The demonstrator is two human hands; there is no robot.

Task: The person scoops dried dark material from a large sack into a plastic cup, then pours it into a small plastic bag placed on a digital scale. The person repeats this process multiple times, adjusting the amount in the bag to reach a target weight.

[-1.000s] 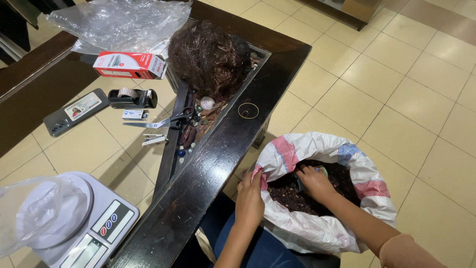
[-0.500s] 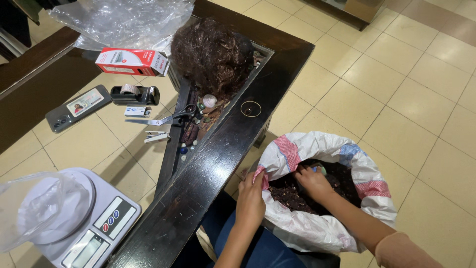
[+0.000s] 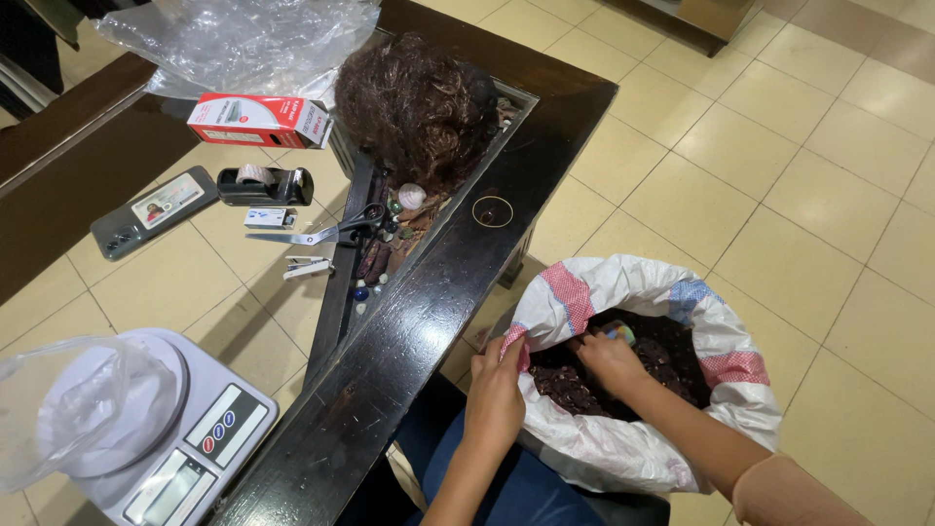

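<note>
Left hand (image 3: 497,390): fingers closed on the near rim of the sack (image 3: 623,453), pinching the folded white-and-pink edge.
Right hand (image 3: 609,358): down inside the sack mouth, fingers curled over the dark pieces (image 3: 672,365); whether it grips any of them cannot be told. A small pale blue-green thing (image 3: 619,333) shows just past its fingertips.
Sack: white woven, with pink and blue stripes, its top rolled down; it stands on the tiled floor (image 3: 828,195) against the person's knees, right of the table.
Dark pieces: brown-black, filling the sack to below the rim.
Table (image 3: 409,331): dark wood frame with a glass top, just left of the sack; a ring (image 3: 492,210) lies on the frame.
Trough in table: holds a big tangled brown clump (image 3: 419,102), with marbles and shells below it.
Glass top: scissors (image 3: 326,232), stapler (image 3: 307,266), tape dispenser (image 3: 263,185), red and white box (image 3: 258,120), phone (image 3: 154,209) with a card on its back, crumpled clear plastic (image 3: 243,39).
Scale (image 3: 170,438): white, at the near left corner, a clear bag (image 3: 68,409) draped over its plate.
</note>
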